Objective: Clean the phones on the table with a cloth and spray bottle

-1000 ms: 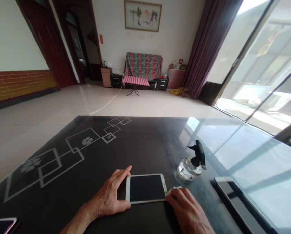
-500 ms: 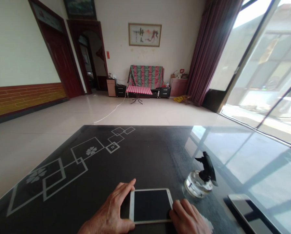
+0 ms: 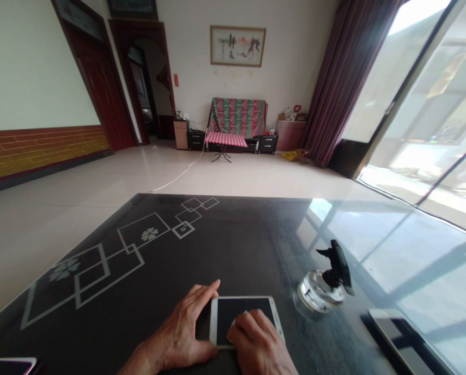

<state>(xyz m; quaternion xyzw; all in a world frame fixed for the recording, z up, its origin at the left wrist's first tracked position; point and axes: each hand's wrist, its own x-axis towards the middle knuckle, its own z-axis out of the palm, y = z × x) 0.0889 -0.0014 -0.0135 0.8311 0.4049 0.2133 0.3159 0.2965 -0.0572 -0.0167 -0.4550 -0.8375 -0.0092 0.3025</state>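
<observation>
A white-framed smartphone (image 3: 223,317) lies face up on the dark glossy table (image 3: 233,250), its screen black. At its left end is my left hand (image 3: 181,325), fingers at the far corner and thumb at the near corner, gripping the edges. My right hand (image 3: 258,338) is closed and pressed on the screen, covering its right part. A bit of white cloth (image 3: 245,312) shows at its fingers; most of it is hidden in the hand. Right of the phone stands a clear spray bottle (image 3: 320,291) with a black trigger head.
A second phone (image 3: 404,338) lies at the right near side. At the lower left corner, part of another phone (image 3: 14,366) shows. Beyond the table are a small table with a checkered cloth (image 3: 225,139), low cabinets and a purple curtain (image 3: 336,88) beside glass doors.
My right hand has moved left from the phone's right edge onto its screen. My left hand keeps its place on the phone. The view has shifted slightly, bringing the lower-left phone into sight.
</observation>
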